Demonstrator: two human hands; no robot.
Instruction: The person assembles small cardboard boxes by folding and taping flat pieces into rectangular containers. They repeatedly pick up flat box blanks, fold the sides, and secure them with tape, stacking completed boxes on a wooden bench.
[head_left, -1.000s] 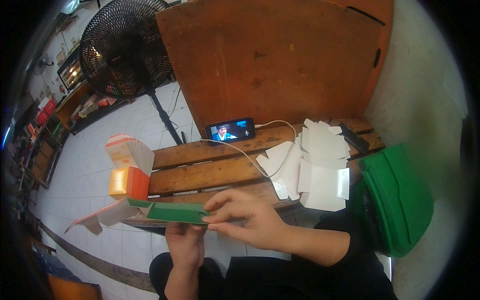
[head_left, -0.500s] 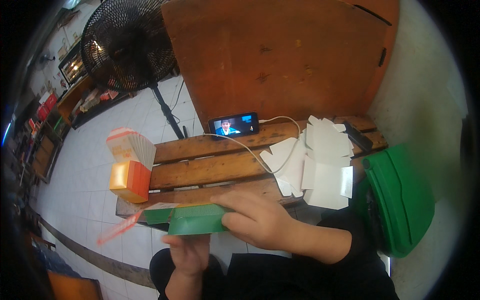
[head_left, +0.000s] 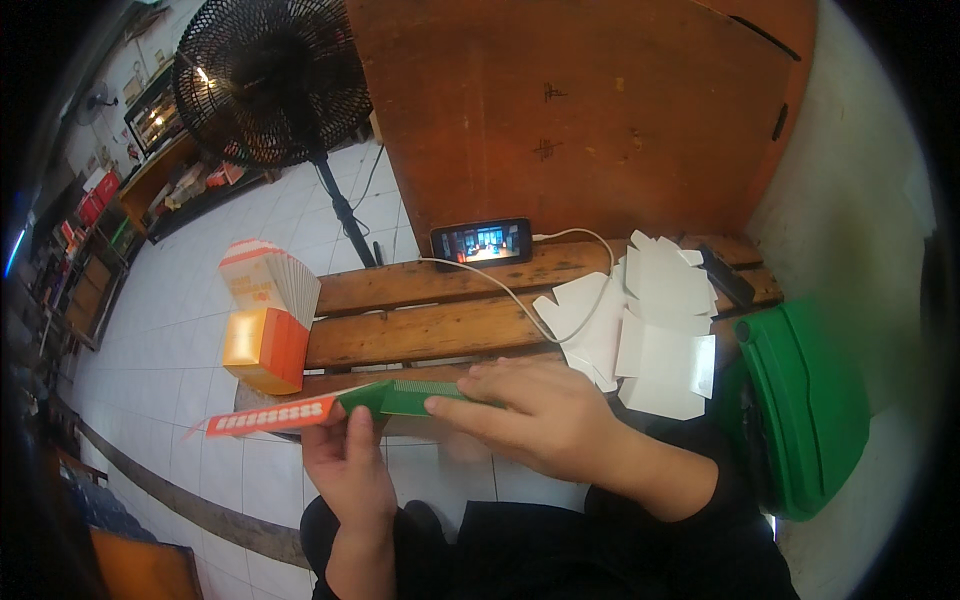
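Both hands are on one flat green-and-orange carton blank [head_left: 340, 405], held just off the counter [head_left: 430, 335] edge: left hand [head_left: 350, 475] pinching it from underneath, right hand [head_left: 530, 415] pressing flat on top. I'd say it's only mid-fold, with one orange box [head_left: 265, 350] done by the folded stack [head_left: 270, 282] and a heap of white blanks [head_left: 640, 325] still to go.

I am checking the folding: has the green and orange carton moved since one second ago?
Yes. The green and orange carton now lies flatter, its orange end pointing left, below the orange box.

A black long sleeve is worn on the right arm at lower right of the frame, ending at the wrist. The right hand [head_left: 540, 425] and left hand [head_left: 352, 478] are bare, without gloves, and black clothing is seen along the bottom edge.
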